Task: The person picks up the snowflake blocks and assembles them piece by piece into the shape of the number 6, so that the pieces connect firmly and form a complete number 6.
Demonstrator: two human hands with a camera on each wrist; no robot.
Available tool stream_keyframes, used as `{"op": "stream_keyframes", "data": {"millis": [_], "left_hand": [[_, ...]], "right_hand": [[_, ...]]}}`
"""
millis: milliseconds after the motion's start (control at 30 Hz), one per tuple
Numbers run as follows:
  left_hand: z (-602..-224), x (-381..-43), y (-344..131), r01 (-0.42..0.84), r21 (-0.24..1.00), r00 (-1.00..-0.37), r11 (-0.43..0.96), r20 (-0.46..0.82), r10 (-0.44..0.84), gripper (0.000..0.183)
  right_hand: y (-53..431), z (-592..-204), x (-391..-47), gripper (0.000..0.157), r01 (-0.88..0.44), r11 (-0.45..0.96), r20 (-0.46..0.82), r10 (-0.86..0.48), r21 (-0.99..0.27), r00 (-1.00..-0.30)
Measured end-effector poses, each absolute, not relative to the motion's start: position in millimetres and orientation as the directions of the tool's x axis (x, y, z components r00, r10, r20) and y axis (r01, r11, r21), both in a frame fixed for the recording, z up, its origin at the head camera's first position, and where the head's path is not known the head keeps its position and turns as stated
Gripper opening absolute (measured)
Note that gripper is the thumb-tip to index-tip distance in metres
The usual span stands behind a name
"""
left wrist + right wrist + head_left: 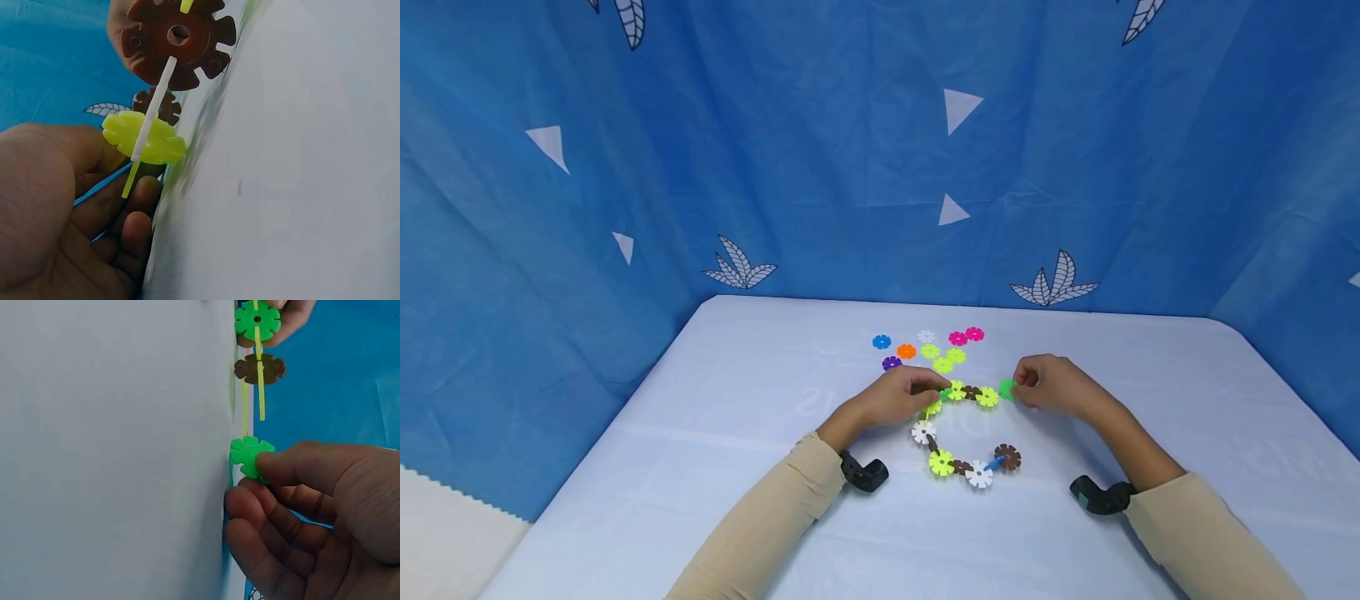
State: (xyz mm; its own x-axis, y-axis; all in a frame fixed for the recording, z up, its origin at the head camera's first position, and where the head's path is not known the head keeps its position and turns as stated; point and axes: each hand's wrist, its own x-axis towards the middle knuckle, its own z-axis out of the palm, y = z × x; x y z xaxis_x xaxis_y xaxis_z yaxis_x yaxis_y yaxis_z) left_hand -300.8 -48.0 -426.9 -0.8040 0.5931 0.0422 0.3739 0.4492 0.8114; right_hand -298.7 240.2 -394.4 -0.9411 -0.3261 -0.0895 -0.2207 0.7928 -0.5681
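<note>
A curved chain of interlocking notched discs lies on the table, made of yellow, brown, white, green and blue pieces. My left hand point(897, 393) pinches it near a green disc point(257, 320) at its upper left. Between my right thumb and fingers is a loose green disc point(249, 455), held by my right hand point(1051, 385) just right of the chain's yellow end disc point(987, 397). A gap shows between these two in the right wrist view. The chain's other end has a brown disc point(1007, 457) joined to a blue one point(994, 463).
Behind the chain lie several loose discs, among them blue point(882, 342), orange point(906, 352), purple point(891, 363) and pink point(974, 334). A white cloth covers the table point(700, 433). Blue patterned curtain point(865, 167) hangs behind and to the sides.
</note>
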Motion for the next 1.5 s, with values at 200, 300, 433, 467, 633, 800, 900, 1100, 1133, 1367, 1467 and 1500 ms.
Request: {"op": "stream_keyframes", "data": {"millis": [200,300,433,467,633,800,900,1100,1133,1367,1467,1500], "left_hand": [[-426,-301,-48,0.388,0.807,-0.807,0.445,0.063,0.588,0.026],[-426,-301,-47,0.396,0.8,-0.807,0.451,0.069,0.586,0.026],[-426,-300,-45,0.403,0.791,-0.81,0.461,0.074,0.582,0.027],[-426,-300,-45,0.403,0.79,-0.811,0.463,0.074,0.58,0.027],[-426,-300,-44,0.401,0.788,-0.811,0.468,0.067,0.582,0.029],[-425,-300,-44,0.421,0.775,-0.793,0.472,0.062,0.606,0.034],[-424,-300,-44,0.434,0.769,-0.78,0.469,0.059,0.623,0.038],[-421,-299,-43,0.44,0.758,-0.745,0.482,0.009,0.668,0.048],[-420,-299,-43,0.442,0.753,-0.74,0.487,-0.001,0.673,0.049],[-421,-301,-42,0.481,0.719,-0.702,0.501,-0.027,0.712,0.054],[-422,-301,-42,0.468,0.731,-0.696,0.497,-0.041,0.716,0.053],[-423,-301,-42,0.459,0.737,-0.699,0.496,-0.046,0.714,0.053]], "right_hand": [[239,-393,-288,0.011,-0.22,0.788,-0.124,-0.349,-0.575,-0.929],[238,-394,-286,0.012,-0.218,0.789,-0.136,-0.355,-0.575,-0.925],[234,-395,-283,0.012,-0.244,0.779,-0.106,-0.368,-0.578,-0.924],[233,-396,-283,0.012,-0.256,0.777,-0.093,-0.373,-0.575,-0.923],[230,-396,-280,0.013,-0.296,0.78,-0.031,-0.374,-0.551,-0.927],[227,-397,-279,0.014,-0.31,0.787,0.016,-0.357,-0.533,-0.934],[225,-397,-279,0.014,-0.314,0.786,0.025,-0.357,-0.532,-0.934],[222,-400,-280,0.014,-0.321,0.789,0.002,-0.376,-0.523,-0.927],[222,-400,-280,0.013,-0.326,0.788,0.001,-0.382,-0.523,-0.924],[219,-402,-279,0.012,-0.382,0.753,0.031,-0.434,-0.537,-0.9],[217,-403,-279,0.013,-0.41,0.737,0.05,-0.458,-0.537,-0.888],[216,-403,-279,0.014,-0.419,0.733,0.055,-0.465,-0.536,-0.884]]}}
